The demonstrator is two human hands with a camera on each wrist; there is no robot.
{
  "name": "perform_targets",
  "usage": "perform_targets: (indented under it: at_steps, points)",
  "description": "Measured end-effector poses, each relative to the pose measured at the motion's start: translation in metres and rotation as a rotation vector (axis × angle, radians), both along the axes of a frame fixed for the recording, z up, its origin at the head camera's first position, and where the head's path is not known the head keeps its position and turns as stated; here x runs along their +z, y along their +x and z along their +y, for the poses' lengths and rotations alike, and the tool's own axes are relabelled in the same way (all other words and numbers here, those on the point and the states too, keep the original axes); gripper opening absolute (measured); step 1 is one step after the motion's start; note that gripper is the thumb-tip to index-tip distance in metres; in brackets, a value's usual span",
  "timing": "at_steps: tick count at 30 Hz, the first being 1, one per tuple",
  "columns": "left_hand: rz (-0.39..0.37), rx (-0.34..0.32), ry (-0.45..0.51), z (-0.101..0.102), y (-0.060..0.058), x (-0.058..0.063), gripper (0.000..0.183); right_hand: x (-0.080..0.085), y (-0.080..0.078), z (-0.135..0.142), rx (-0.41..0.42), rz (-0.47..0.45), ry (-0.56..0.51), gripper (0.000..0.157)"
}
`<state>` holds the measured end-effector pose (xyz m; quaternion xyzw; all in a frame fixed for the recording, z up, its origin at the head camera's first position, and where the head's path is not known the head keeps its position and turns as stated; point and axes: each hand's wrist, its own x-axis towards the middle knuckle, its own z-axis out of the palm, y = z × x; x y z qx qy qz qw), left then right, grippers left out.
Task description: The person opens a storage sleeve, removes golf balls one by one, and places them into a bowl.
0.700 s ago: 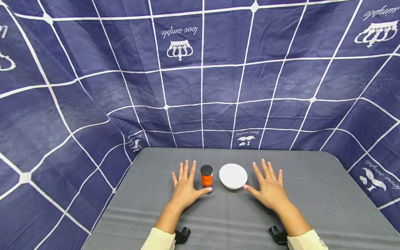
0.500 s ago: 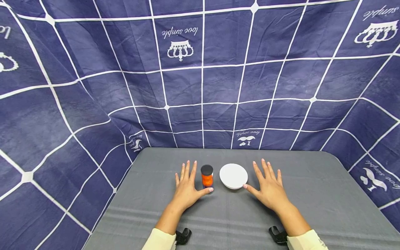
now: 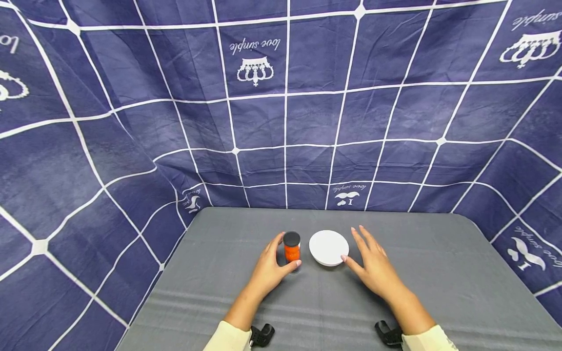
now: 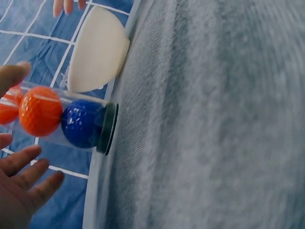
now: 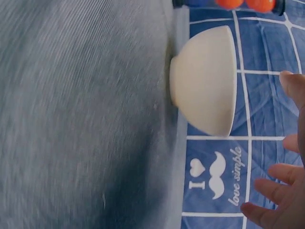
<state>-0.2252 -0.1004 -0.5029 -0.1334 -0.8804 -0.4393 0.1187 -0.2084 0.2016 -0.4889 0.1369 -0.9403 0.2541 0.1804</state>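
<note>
A clear tube of golf balls (image 3: pixel 291 251) with a black cap stands upright on the grey table; orange balls (image 4: pixel 41 111) sit above a blue ball (image 4: pixel 81 123). My left hand (image 3: pixel 268 271) is around its left and near side, thumb at the front and fingers spread behind. In the left wrist view a gap shows between those fingers (image 4: pixel 35 174) and the tube. Right of the tube stands a white bowl (image 3: pixel 328 247), upright. My right hand (image 3: pixel 378 271) is beside the bowl's right side, fingers loosely extended, its thumb tip overlapping the rim in the head view.
The table (image 3: pixel 316 312) has a grey cloth cover. Blue cloth with white lines (image 3: pixel 316 117) hangs behind it and along both sides. Black straps (image 3: pixel 262 335) are worn on the wrists.
My left hand has moved right toward the tube, its fingers drawing together and bending around it. The right hand's fingers have drawn closer together beside the bowl. Tube and bowl stay in place.
</note>
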Motion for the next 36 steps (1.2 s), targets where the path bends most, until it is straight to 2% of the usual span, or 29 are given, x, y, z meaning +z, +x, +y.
perform_targets:
  at_steps: [7, 13, 25, 36]
  points:
    - [0.045, -0.009, 0.084, 0.006, 0.001, 0.0, 0.071, 0.002, 0.003, -0.006, 0.055, -0.003, -0.111, 0.068]
    - [0.067, 0.004, 0.115, 0.011, 0.002, 0.001, 0.061, 0.003, 0.005, -0.013, 0.119, 0.016, -0.133, 0.06]
    - [0.176, 0.0, 0.092, 0.017, 0.004, 0.003, 0.058, 0.009, 0.009, -0.026, 0.183, 0.133, -0.164, 0.051]
    - [0.223, -0.033, 0.037, 0.028, 0.011, 0.014, 0.054, 0.021, 0.01, -0.04, 0.23, 0.128, -0.236, 0.048]
